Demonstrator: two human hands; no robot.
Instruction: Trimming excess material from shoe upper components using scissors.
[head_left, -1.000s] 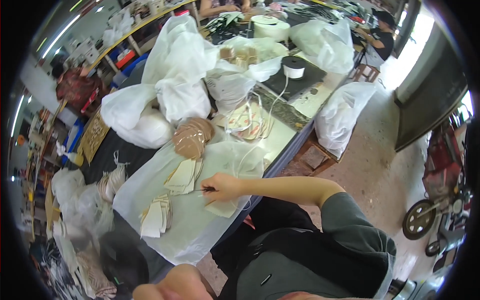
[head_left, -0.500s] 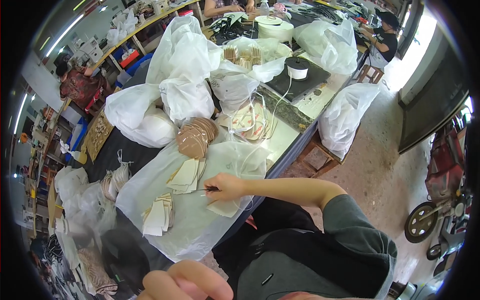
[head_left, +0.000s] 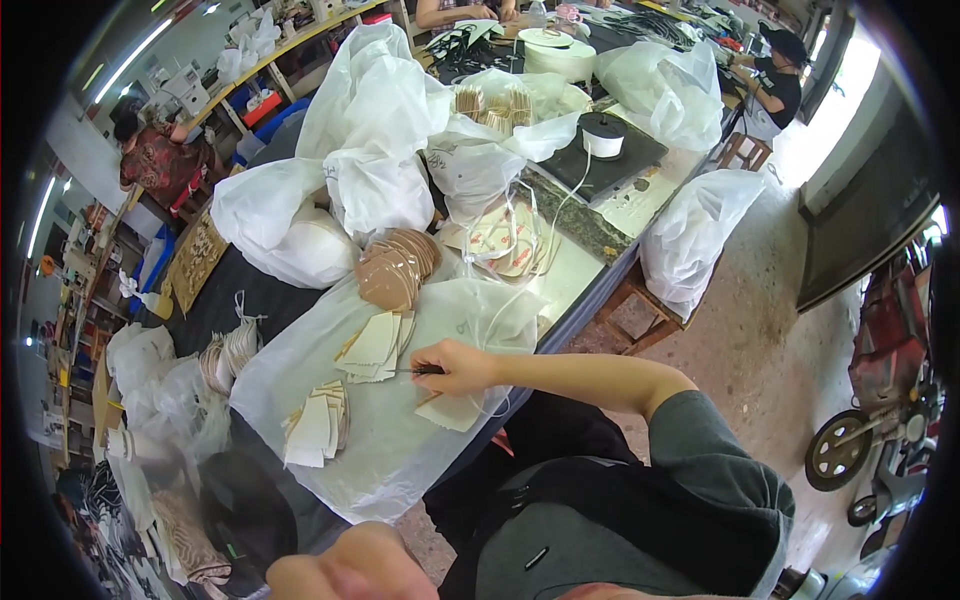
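My right hand (head_left: 455,368) is closed around the dark handle of a thin tool (head_left: 430,369) whose slim shaft points left; I cannot make out its exact kind. Just below that hand lies a cream-white flat piece (head_left: 450,411) on a translucent plastic sheet (head_left: 375,475). To the left are two fanned stacks of similar pieces, an upper stack (head_left: 373,343) and a lower stack (head_left: 316,428). At the lower edge, close up and cut off, my left hand (head_left: 350,567) has its fingers curled; anything in them is hidden.
Beyond the stacks sit brown rounded pieces (head_left: 397,270) and bulging white plastic bags (head_left: 375,120). A spool of white cord (head_left: 602,135) stands on a dark board. Another filled bag (head_left: 695,235) rests on a wooden stool at right. Other people work farther off.
My left hand has shifted slightly left and down, its fingers drawn closer together. My right hand stays almost in place with the tool. The view has tilted a little.
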